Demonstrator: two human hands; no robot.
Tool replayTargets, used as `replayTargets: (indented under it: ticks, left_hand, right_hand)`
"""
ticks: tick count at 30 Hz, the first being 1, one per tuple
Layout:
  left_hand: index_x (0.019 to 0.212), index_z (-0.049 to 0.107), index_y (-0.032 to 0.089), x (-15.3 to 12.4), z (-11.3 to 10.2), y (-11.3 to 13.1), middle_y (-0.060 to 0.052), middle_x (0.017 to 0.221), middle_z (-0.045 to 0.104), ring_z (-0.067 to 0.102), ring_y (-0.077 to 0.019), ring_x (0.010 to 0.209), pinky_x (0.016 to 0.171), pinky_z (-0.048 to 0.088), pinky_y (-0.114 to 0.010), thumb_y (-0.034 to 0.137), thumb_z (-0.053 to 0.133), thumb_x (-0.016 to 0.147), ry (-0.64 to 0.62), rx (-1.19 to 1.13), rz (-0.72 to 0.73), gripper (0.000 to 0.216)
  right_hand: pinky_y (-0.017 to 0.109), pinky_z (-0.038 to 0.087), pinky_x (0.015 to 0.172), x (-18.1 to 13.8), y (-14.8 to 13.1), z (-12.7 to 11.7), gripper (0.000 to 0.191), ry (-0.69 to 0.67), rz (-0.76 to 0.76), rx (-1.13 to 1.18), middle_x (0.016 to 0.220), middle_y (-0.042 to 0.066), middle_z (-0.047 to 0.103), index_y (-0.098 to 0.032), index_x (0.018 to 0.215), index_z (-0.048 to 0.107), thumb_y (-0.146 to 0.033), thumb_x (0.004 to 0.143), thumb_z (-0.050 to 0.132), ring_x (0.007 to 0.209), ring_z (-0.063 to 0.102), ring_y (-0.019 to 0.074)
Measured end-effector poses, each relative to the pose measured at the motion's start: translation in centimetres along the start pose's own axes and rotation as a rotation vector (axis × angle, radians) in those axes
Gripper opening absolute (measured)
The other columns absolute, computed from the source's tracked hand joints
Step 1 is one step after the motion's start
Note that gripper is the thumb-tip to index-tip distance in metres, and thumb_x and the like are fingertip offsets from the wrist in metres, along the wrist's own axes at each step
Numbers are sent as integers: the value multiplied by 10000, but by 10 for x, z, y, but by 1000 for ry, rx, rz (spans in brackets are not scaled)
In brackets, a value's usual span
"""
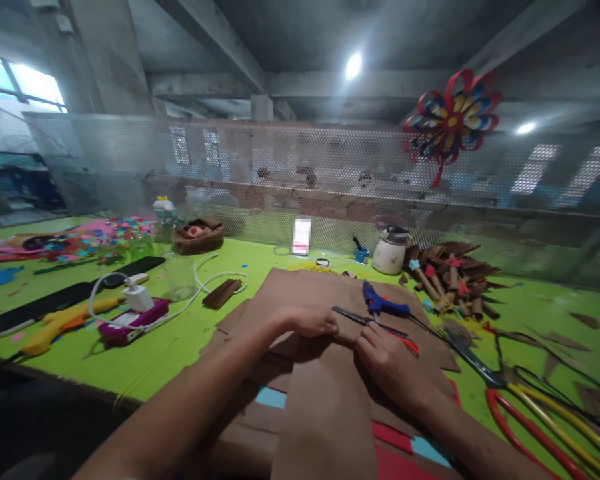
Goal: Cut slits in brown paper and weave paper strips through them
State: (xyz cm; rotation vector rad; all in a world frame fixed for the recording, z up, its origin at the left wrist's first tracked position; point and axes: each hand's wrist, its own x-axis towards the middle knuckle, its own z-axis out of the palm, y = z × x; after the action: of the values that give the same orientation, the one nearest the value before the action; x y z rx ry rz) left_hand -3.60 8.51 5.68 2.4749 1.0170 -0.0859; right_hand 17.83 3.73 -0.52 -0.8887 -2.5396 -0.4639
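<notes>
A long strip of brown paper [325, 413] runs from the bottom of the head view up to both hands. My left hand [310, 322] pinches the left end of its far edge, which looks folded or rolled over. My right hand [380, 350] has its fingers closed on the right end of that edge. Beneath lies a larger brown sheet [285, 287]. Just beyond my hands are a box cutter [350, 315], orange-handled scissors [409, 343] partly behind my right hand, and a blue glue gun [387, 305].
Large red-and-yellow-handled scissors [505, 385] lie at the right, near a pile of rolled brown paper pieces [455, 280]. At left are a yellow glue gun [65, 323], a purple power strip [133, 323] and a clear cup [179, 279]. A phone [301, 237] stands against the mesh screen [280, 173].
</notes>
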Motion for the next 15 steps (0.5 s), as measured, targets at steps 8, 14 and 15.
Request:
replayTargets:
  ticks: [8, 14, 15]
  left_hand:
    - [750, 520, 155, -5, 16, -15, 7, 688, 485, 435, -126, 643, 624, 371, -240, 367, 341, 920, 36, -130, 53, 325]
    - [786, 541, 163, -11, 19, -5, 15, 712, 508, 438, -115, 651, 601, 355, -222, 387, 387, 911, 78, -185, 21, 300]
    - [798, 549, 163, -12, 20, -2, 8, 731, 526, 450, -118, 663, 605, 357, -224, 388, 381, 916, 100, -180, 29, 304]
  right_hand:
    - [336, 419, 669, 0, 0, 7, 206, 29, 41, 21, 779, 61, 539, -178, 735, 547, -66, 861, 429, 759, 490, 204]
    - [344, 447, 760, 5, -1, -12, 141, -2, 247, 416, 971, 85, 572, -200, 909, 582, -320, 878, 515, 904, 532, 222]
    - [337, 446, 769, 5, 0, -14, 192, -26, 300, 503, 1002, 81, 581, -208, 959, 587, -367, 879, 513, 913, 540, 218]
